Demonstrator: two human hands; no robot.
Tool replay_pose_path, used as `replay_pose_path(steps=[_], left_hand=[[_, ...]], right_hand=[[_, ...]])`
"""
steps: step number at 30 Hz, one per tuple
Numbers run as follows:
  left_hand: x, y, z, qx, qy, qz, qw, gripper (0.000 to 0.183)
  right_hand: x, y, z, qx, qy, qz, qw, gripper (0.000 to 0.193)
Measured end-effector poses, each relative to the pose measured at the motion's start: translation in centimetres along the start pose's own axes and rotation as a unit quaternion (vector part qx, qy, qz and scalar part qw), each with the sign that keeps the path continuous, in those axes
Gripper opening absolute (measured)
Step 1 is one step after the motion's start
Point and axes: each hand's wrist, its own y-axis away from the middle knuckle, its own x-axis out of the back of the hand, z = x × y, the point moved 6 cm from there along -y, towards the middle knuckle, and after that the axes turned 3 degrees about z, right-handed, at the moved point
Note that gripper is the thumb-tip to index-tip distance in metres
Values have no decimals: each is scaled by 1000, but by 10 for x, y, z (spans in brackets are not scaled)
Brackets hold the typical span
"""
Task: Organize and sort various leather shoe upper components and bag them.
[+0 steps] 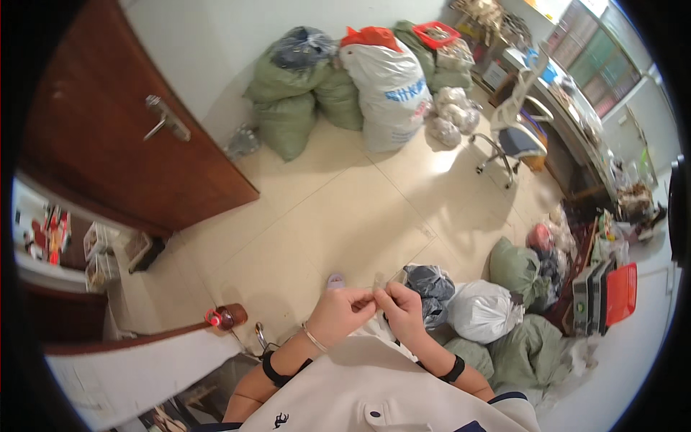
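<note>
My left hand [341, 315] and my right hand [403, 308] meet in front of my chest, fingertips touching or nearly so. Both are closed in a pinch. A small pale, see-through piece [379, 280] sticks up at the fingertips, seemingly between my right thumb and fingers; its kind is too small to tell. What the left fingers pinch is hidden. A bangle [312, 337] circles my left wrist, and black bands sit on both forearms. Beyond the hands, the tip of a lilac shoe [335, 280] shows on the tiled floor.
Stuffed green sacks [285, 122] and a white sack [385, 93] line the far wall. More bags, among them a white one [484, 311], crowd my right. An office chair [520, 137] stands by a long desk. A brown door [122, 108] stands left; a red-capped bottle [232, 317] is nearer.
</note>
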Motion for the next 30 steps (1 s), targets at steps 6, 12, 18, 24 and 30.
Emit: replay_pose_path(steps=[6, 12, 18, 24, 30], left_hand=[[-5, -109, 23, -5, 2, -86, 996, 10], [-44, -221, 49, -19, -18, -126, 992, 6], [-122, -342, 78, 36, 163, -170, 971, 9], [-224, -451, 120, -23, 108, -287, 951, 10], [-353, -546, 166, -64, 67, -404, 910, 10]], right_hand=[[31, -85, -25, 34, 29, 40, 998, 29], [97, -168, -14, -79, -137, 78, 984, 32], [201, -255, -34, -69, -179, 108, 975, 24], [327, -310, -58, -69, -141, 153, 976, 25], [464, -335, -48, -80, -118, 269, 952, 25]])
